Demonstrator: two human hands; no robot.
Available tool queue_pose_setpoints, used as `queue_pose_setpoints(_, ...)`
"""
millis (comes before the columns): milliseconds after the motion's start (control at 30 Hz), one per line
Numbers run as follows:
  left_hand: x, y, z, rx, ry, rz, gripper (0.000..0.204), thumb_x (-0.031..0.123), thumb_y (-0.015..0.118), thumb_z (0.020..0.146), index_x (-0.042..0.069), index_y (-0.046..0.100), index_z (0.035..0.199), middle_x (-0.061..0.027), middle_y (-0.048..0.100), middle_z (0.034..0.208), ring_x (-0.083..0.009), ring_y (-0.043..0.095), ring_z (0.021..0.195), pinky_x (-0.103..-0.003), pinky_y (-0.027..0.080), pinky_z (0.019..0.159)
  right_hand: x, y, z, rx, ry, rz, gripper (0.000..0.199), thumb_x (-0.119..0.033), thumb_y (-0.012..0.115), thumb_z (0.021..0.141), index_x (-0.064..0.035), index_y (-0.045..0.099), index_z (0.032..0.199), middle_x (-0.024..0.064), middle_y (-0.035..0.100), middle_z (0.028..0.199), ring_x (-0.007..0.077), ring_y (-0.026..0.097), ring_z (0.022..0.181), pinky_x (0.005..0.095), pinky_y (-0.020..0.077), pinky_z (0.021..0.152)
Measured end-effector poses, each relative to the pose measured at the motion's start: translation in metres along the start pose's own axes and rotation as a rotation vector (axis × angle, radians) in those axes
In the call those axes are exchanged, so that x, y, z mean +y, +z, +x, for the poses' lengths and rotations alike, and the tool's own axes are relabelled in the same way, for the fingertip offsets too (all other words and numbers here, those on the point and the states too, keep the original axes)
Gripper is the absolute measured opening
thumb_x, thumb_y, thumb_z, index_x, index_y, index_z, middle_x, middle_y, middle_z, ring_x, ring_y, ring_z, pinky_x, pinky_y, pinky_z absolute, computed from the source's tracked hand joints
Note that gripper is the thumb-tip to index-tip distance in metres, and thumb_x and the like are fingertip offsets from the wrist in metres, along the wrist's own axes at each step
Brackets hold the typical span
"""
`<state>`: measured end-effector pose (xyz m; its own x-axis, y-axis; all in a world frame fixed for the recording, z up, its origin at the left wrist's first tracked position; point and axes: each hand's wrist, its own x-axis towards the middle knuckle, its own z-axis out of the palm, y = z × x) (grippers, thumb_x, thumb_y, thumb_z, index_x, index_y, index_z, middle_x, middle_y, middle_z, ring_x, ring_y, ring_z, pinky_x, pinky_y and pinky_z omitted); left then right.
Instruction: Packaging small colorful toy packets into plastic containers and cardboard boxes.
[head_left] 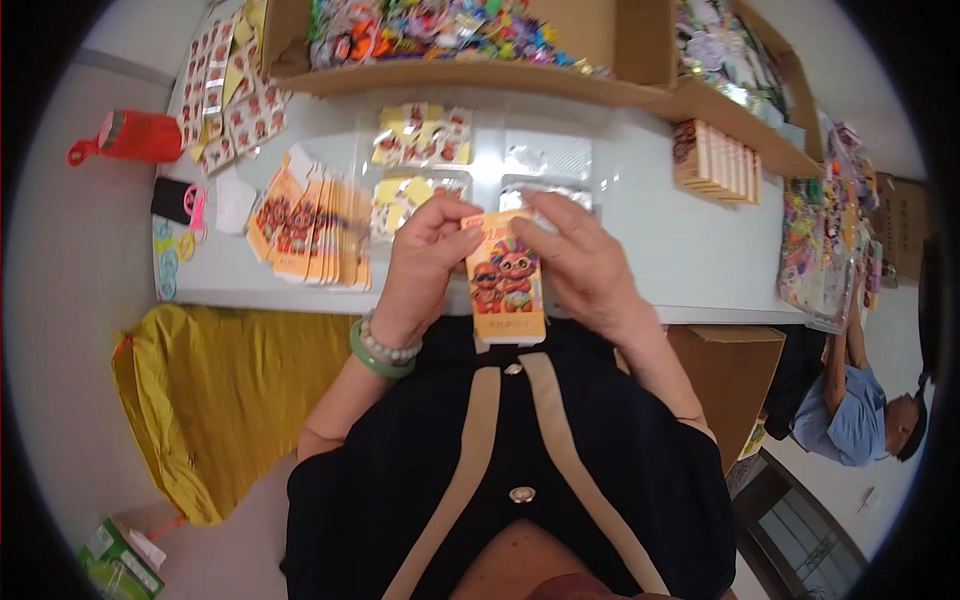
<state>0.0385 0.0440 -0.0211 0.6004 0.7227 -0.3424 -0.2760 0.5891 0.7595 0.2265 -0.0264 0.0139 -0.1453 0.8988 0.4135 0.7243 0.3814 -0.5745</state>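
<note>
While our left hand and right hand pinch the box upright, its flat mates wait left on the table.

Black beige-trimmed top, green bangle

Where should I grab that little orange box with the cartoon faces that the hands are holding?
Take the orange box by its two long side edges, near the top, coming in from left and right. It stands upright and is flat and narrow, and the left hand and right hand already pinch it there, probably the steadiest grip.
</note>
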Motion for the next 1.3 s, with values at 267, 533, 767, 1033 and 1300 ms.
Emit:
queue_pose_setpoints(267, 0.031, 0.005, 0.000, -0.162, -0.112, 0.143, 0.040, 0.008, 0.059, 0.086, 0.004, 0.048, 0.124, -0.0077, 0.057, 0.115, -0.0135, 0.058, 0.096, -0.027, 0.049, 0.079, 0.017, -0.015, -0.005, 0.030, 0.162, 0.296, 0.025, -0.005, 0.062, 0.076, -0.0031, 0.061, 0.101, 0.0126, 0.062, 0.103, 0.0290, 0.062, 0.091, 0.0323, 0.0494, 0.078)
queue_pose_setpoints(533, 0.042, 0.017, 0.036, -0.534, -0.090, 0.288, 0.079, 0.028, 0.077, 0.072, -0.001, 0.037, 0.134, -0.0165, 0.051, 0.128, -0.0278, 0.052, 0.116, -0.040, 0.042, 0.098, 0.013, -0.043, 0.034, -0.486, 0.356, 0.222, 0.025, -0.024, 0.058, 0.087, -0.0038, 0.062, 0.101, 0.0142, 0.065, 0.095, 0.0318, 0.062, 0.085, 0.0378, 0.0485, 0.078)
queue_pose_setpoints(767, 0.022, 0.020, 0.043, -0.301, 0.047, 0.001, 0.070, 0.031, 0.076, 0.074, 0.001, 0.043, 0.127, -0.0195, 0.057, 0.116, -0.0335, 0.059, 0.105, -0.043, 0.050, 0.088, 0.197, -0.161, 0.100, 0.108, 0.720, -0.531, 0.039, -0.014, 0.057, 0.081, -0.0034, 0.055, 0.119, 0.0187, 0.062, 0.107, 0.0298, 0.060, 0.099, 0.0367, 0.0461, 0.086)
queue_pose_setpoints(1033, 0.019, 0.017, 0.049, -0.201, -0.078, 0.120, 0.061, 0.015, 0.075, 0.073, -0.002, 0.047, 0.124, -0.0130, 0.059, 0.114, -0.0260, 0.060, 0.105, -0.037, 0.048, 0.092, 0.302, -0.166, 0.104, -0.194, 0.722, -0.950, 0.034, -0.014, 0.050, 0.080, -0.0068, 0.053, 0.112, 0.0187, 0.057, 0.116, 0.0340, 0.056, 0.105, 0.0451, 0.0454, 0.085)
queue_pose_setpoints(1300, 0.025, 0.018, 0.061, -0.194, -0.026, 0.214, 0.052, 0.007, 0.070, 0.078, -0.002, 0.048, 0.124, -0.0053, 0.058, 0.115, -0.0122, 0.054, 0.103, -0.027, 0.043, 0.090, 0.210, -0.213, 0.073, 0.313, 0.576, -0.137, 0.009, -0.009, 0.060, 0.082, -0.0024, 0.057, 0.086, 0.0035, 0.060, 0.082, 0.0108, 0.055, 0.075, 0.0246, 0.0452, 0.070)
